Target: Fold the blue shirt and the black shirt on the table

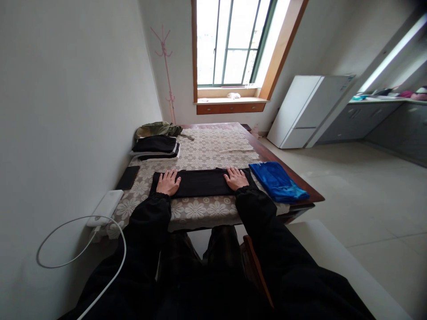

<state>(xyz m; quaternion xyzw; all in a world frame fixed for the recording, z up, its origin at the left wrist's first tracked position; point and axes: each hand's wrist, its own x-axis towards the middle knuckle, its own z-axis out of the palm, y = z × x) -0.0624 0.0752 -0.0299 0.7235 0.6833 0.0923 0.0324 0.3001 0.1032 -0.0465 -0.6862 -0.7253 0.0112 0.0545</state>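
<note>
A long black cloth [202, 182], folded into a narrow strip, lies across the near part of the table on a floral lace tablecloth [213, 149]. My left hand [168, 182] rests flat on the strip's left end, fingers spread. My right hand [236, 178] lies flat on its right end, fingers apart. Neither hand grips anything. Both arms wear black sleeves.
A folded shiny blue cloth [277, 181] lies at the table's right edge. A stack of folded dark clothes [156, 146] and an olive garment [156, 129] sit far left. A black phone [128, 177] and a white power bank [105, 207] with a cable lie near the left wall.
</note>
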